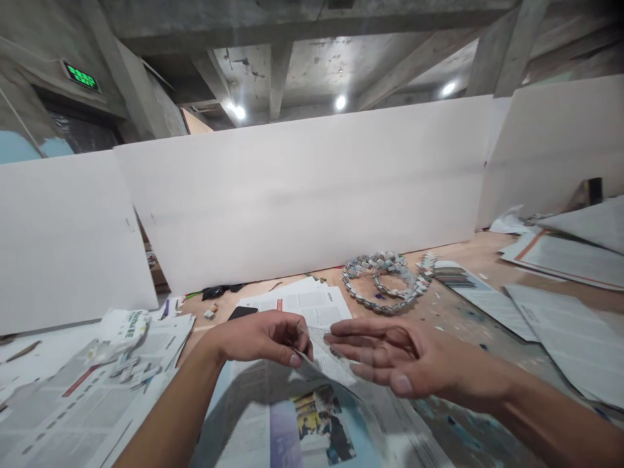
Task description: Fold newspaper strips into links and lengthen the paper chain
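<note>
The newspaper sheet (285, 429) lies in front of you, near the middle of the worktable (443, 318), its raised edge curving up between your hands. Your left hand (275, 338) pinches that edge between thumb and curled fingers; your right hand (397, 357) is spread, palm turned inward and fingers reaching left, close by the paper, though you cannot tell whether the fingertips touch it. Expect the sheet to be very light and limp: it already bows where it is lifted, so it should crease easily and hold a fold, but a sharp tug would probably tear it. The dry surface should give fair grip, though thin layers may slide over each other. Best take it by the edge with a flat thumb-and-finger pinch, with the other hand supporting the far or right side, rather than clutching the middle by the printed photo (324, 426). The coiled paper chain (385, 261), far and slightly right, looks stiffer, with joints that might work loose if pulled.
</note>
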`<control>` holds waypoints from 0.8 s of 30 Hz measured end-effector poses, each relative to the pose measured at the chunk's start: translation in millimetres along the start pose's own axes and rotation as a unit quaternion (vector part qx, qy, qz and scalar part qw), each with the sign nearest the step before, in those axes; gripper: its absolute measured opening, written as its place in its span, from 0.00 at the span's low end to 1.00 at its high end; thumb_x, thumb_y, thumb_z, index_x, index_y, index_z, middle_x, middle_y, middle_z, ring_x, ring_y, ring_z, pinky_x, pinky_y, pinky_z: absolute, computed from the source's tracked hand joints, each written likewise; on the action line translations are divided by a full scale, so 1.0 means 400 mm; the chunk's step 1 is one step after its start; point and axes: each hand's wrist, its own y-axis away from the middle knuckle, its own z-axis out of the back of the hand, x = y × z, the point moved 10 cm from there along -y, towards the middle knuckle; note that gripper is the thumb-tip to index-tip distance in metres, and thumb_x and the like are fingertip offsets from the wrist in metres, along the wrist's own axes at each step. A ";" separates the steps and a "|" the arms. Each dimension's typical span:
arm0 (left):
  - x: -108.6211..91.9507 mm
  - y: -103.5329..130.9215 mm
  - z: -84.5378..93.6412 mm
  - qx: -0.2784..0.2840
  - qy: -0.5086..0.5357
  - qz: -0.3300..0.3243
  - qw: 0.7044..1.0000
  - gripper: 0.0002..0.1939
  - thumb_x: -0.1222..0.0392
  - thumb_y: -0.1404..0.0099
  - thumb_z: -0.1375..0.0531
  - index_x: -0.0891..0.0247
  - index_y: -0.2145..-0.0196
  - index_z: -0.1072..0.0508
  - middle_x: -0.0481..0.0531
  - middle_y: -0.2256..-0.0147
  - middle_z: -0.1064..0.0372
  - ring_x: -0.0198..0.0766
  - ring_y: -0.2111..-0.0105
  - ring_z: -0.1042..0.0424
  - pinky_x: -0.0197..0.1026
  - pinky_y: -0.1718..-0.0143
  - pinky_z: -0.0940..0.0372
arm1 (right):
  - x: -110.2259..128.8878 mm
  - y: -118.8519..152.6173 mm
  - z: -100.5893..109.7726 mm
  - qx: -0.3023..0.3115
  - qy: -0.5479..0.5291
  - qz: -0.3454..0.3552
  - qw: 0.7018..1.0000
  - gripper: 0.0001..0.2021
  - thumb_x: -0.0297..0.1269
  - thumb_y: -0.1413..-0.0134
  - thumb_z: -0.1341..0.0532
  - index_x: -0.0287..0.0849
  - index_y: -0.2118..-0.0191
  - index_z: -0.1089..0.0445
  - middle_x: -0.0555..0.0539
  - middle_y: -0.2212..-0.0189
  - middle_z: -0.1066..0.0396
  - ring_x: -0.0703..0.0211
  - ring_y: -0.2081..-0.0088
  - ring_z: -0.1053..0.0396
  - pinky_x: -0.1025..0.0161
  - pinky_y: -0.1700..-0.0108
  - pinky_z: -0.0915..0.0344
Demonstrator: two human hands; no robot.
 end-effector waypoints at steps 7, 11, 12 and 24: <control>-0.008 -0.001 -0.008 0.019 0.003 -0.016 1.000 0.13 0.59 0.39 0.33 0.63 0.72 0.35 0.52 0.62 0.30 0.37 0.57 0.32 0.38 0.57 0.37 | -0.003 -0.002 -0.005 -0.030 0.090 0.028 0.995 0.28 0.39 0.49 0.30 0.46 0.42 0.32 0.41 0.43 0.31 0.48 0.38 0.38 0.52 0.38 0.40; 0.005 -0.002 -0.007 0.029 -0.005 0.000 1.000 0.13 0.59 0.38 0.34 0.63 0.73 0.35 0.52 0.62 0.30 0.36 0.59 0.32 0.37 0.59 0.37 | 0.036 0.004 0.044 -0.170 0.263 0.095 0.945 0.17 0.48 0.43 0.36 0.42 0.55 0.23 0.41 0.59 0.21 0.49 0.57 0.23 0.58 0.57 0.25; 0.007 -0.002 -0.007 0.030 -0.007 0.001 1.000 0.12 0.59 0.38 0.34 0.63 0.72 0.35 0.52 0.61 0.30 0.36 0.59 0.32 0.36 0.60 0.37 | 0.048 0.008 0.044 -0.185 0.304 0.117 0.927 0.17 0.50 0.41 0.39 0.42 0.58 0.22 0.41 0.64 0.20 0.51 0.63 0.22 0.60 0.63 0.24; 0.000 -0.001 0.009 0.008 -0.049 -0.007 0.999 0.07 0.62 0.38 0.37 0.62 0.72 0.31 0.52 0.59 0.29 0.37 0.58 0.32 0.36 0.60 0.37 | 0.061 0.030 -0.014 -0.165 0.497 0.197 0.829 0.18 0.45 0.32 0.48 0.45 0.65 0.24 0.48 0.73 0.22 0.62 0.74 0.27 0.68 0.70 0.34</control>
